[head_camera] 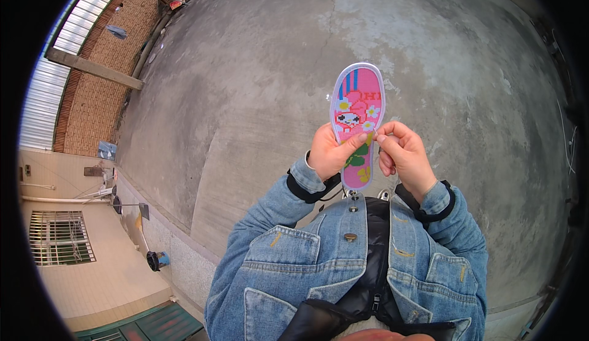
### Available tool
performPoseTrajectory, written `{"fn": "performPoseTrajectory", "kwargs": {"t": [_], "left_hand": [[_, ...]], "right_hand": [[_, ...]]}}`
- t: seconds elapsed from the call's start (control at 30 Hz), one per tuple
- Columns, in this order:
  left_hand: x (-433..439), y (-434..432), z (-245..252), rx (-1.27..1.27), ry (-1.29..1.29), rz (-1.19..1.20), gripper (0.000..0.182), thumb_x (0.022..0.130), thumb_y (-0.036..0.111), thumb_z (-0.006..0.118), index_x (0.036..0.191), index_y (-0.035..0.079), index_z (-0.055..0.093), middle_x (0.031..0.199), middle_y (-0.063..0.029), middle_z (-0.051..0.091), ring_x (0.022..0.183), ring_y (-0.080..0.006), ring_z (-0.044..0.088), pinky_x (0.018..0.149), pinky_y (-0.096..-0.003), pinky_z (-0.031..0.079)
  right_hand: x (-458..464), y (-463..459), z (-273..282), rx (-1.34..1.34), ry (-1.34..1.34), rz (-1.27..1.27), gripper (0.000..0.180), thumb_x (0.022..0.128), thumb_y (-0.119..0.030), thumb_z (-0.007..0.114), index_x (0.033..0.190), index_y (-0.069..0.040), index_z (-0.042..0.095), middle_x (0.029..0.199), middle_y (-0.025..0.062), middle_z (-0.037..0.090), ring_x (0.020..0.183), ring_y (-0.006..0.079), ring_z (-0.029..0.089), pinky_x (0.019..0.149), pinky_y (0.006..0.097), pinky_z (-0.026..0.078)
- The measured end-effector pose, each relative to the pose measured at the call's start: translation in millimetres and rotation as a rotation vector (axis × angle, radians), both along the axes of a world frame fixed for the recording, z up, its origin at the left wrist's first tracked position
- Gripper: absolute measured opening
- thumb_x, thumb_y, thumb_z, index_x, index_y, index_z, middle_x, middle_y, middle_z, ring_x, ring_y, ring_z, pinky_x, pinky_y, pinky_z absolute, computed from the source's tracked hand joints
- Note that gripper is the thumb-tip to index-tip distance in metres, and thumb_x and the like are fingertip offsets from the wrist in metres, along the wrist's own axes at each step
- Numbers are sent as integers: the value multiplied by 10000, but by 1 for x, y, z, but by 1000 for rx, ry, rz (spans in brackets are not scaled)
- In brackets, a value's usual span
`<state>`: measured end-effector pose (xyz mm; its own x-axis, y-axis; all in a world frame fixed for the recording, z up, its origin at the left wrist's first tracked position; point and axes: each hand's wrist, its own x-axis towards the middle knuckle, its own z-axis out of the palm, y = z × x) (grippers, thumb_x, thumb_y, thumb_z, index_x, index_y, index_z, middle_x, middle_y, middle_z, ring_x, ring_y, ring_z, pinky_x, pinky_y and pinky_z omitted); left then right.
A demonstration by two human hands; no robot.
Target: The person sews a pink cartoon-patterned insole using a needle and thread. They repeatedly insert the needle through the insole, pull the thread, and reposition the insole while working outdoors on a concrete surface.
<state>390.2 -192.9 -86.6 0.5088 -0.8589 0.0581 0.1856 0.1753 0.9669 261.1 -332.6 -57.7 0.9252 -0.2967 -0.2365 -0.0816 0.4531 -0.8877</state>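
Observation:
A pink cross-stitched shoe insole (358,83) with a white edge is held up in front of my denim jacket, toe end away from me. It bears stripes, white flowers, a cartoon face and green leaves. My left hand (332,150) grips its left edge near the middle, thumb flat on the patterned face. At the opposite edge is my right hand (401,150), thumb and forefinger pinched on a thin light thing (375,131), which looks like a needle; its tip meets the insole's rim. The underside of the insole and my left fingers behind it are hidden.
Bare concrete ground (267,88) spreads around me. At the left stand a tiled house wall with a barred window (62,238), a blue bin (162,259) with a black liner, and a brick wall (99,42). My shoes (384,194) show just below the insole.

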Motion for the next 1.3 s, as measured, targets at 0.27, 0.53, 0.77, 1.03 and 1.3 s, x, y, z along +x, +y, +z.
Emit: {"fn": "performPoseTrajectory", "kwargs": {"t": [0.27, 0.53, 0.77, 1.03, 1.3], "left_hand": [[8, -13, 0, -152, -1173, 336, 342, 694, 17, 729, 1032, 67, 709, 897, -61, 596, 802, -194, 577, 673, -291, 476], [-4, -21, 0, -167, -1327, 275, 378, 643, 78, 769, 1018, 70, 722, 912, -46, 604, 796, -185, 571, 662, -288, 475], [-12, -25, 2, -223, -1264, 265, 400, 626, 75, 776, 1020, 64, 714, 895, -47, 602, 787, -197, 579, 654, -310, 472], [-17, -33, 11, -206, -1096, 137, 341, 651, 8, 753, 979, 79, 695, 874, -62, 604, 778, -240, 588, 651, -341, 468], [-27, -34, 8, -192, -653, -137, 154, 796, -2, 724, 930, 44, 663, 906, -87, 627, 805, -189, 607, 673, -301, 493]], "right_hand": [[-14, -14, -3, -97, 53, 15, 54, 914, -26, 575, 950, -66, 572, 723, 3, 581, 573, 71, 547, 493, 213, 398], [-20, -19, -14, -7, -87, -34, 80, 943, -85, 561, 1021, -74, 544, 921, -10, 616, 848, 65, 583, 737, 205, 469], [-30, -30, -8, 119, -69, 34, 139, 968, -127, 547, 1080, -63, 495, 949, 39, 636, 826, 94, 625, 683, 205, 501], [-34, -57, 2, 25, 75, 135, 148, 957, -179, 594, 1033, -55, 564, 938, 15, 644, 844, 77, 618, 713, 210, 495], [-40, -59, -10, 20, -56, 267, 145, 895, -207, 700, 875, -73, 648, 879, -23, 607, 741, 56, 547, 629, 195, 437]]}}
